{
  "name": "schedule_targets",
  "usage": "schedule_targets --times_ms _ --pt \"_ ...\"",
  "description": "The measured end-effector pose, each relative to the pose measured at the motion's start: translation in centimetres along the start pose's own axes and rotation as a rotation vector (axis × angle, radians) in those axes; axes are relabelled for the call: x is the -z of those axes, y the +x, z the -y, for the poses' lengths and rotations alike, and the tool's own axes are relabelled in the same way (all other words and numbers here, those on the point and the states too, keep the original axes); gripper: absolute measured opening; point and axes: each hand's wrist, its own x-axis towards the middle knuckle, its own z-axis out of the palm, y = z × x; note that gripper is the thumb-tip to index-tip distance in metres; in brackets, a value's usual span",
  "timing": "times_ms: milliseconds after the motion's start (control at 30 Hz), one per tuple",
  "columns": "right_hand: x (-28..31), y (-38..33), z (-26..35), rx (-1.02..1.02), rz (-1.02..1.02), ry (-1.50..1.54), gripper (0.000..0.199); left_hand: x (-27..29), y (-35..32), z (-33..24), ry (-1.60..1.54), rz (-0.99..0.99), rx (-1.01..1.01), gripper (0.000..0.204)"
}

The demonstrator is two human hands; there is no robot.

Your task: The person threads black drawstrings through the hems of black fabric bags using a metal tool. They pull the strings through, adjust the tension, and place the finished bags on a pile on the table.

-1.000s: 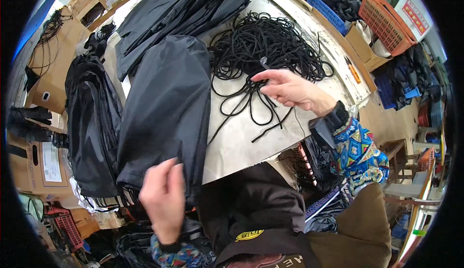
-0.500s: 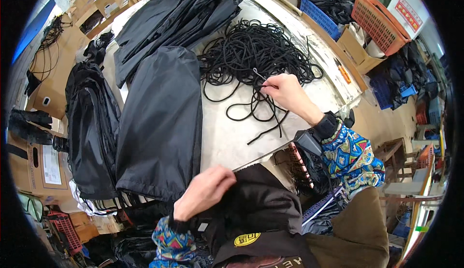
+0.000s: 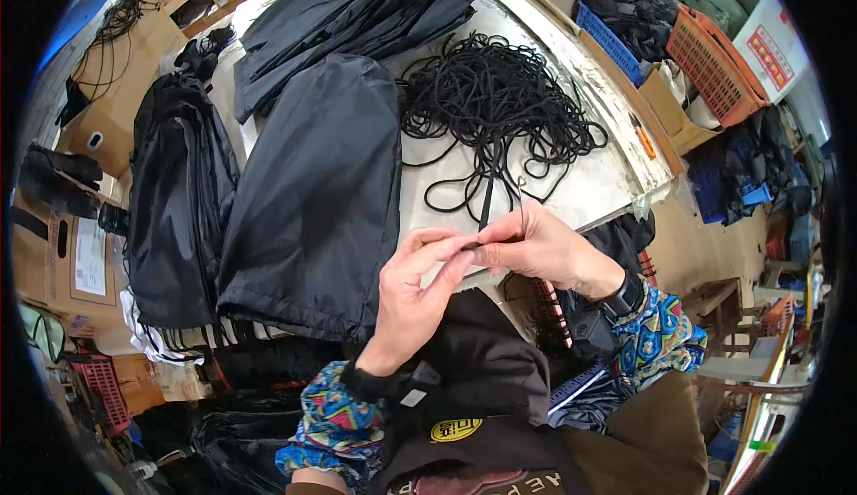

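Observation:
My left hand (image 3: 416, 288) and my right hand (image 3: 549, 252) meet fingertip to fingertip over the near edge of the table. Both pinch black cord (image 3: 486, 202), which runs down to them from a tangled heap of the same cord (image 3: 491, 93). A thin metal wire tool with a small looped tip (image 3: 521, 190) sticks up out of my right hand. The exact cord ends between my fingers are hidden. Left of my hands lies a smooth black fabric piece (image 3: 312, 200) with a hemmed near edge.
A stack of black fabric pieces (image 3: 178, 218) hangs at the table's left side, and more black fabric (image 3: 357, 26) lies at the back. Beyond the right edge stand an orange crate (image 3: 714, 66), a blue crate (image 3: 609, 41) and a cardboard box (image 3: 683, 111). An orange-handled tool (image 3: 644, 142) lies by that edge.
My right hand has come nearer, drawing cord strands from the heap along with the wire tool. My left hand has risen to the right and now meets it, pinching the cord.

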Motion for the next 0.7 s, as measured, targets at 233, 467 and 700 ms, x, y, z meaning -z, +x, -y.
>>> schedule_targets --times_ms 233,467,700 --pt "0.4 0.0 -1.7 0.112 -0.098 -0.109 0.014 1.6 -1.7 -0.9 -0.061 0.234 0.034 0.009" --pt "7.9 0.6 -1.2 0.280 -0.738 -0.168 0.016 5.1 -4.2 -4.2 -0.271 0.784 0.071 0.009" --pt "16.8 -1.1 -3.7 0.174 -0.841 0.258 0.017 9.2 -7.7 -8.8 -0.802 0.955 -0.998 0.021"
